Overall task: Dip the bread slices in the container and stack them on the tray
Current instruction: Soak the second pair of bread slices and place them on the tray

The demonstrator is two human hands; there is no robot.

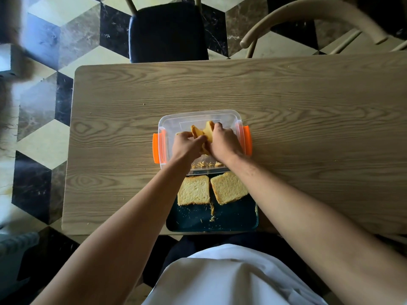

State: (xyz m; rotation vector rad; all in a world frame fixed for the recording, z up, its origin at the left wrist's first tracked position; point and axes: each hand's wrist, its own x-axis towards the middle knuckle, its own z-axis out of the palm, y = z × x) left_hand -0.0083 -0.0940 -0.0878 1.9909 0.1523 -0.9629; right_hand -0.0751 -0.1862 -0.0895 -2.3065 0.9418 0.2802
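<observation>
**Head view: both hands on bread inside the container**

Head camera looks straight down. At the bottom of the frame lies a white garment over the person's lap, with two bare forearms reaching up from the lower corners toward the centre.

Just above it, at the near edge of the wooden table, sits a dark tray. Two bread slices lie flat side by side in the tray's far half: the left slice square to the frame, the right slice turned a little, its corner near the right forearm. Pale crumbs and shreds are scattered on the bare tray floor below them.

Touching or slightly overlapping the tray's far edge is a clear plastic container with orange clips on its left and right sides. More shreds lie along its near wall. Inside it, the left hand and the right hand are side by side, fingers curled and closed on yellow-orange bread pieces that stand up crumpled between them.

Farther up, beyond the table's far edge, a dark padded chair stands at top centre and a curved pale wooden chair back at upper right, over a floor of black, cream and brown cube-pattern tiles.
</observation>
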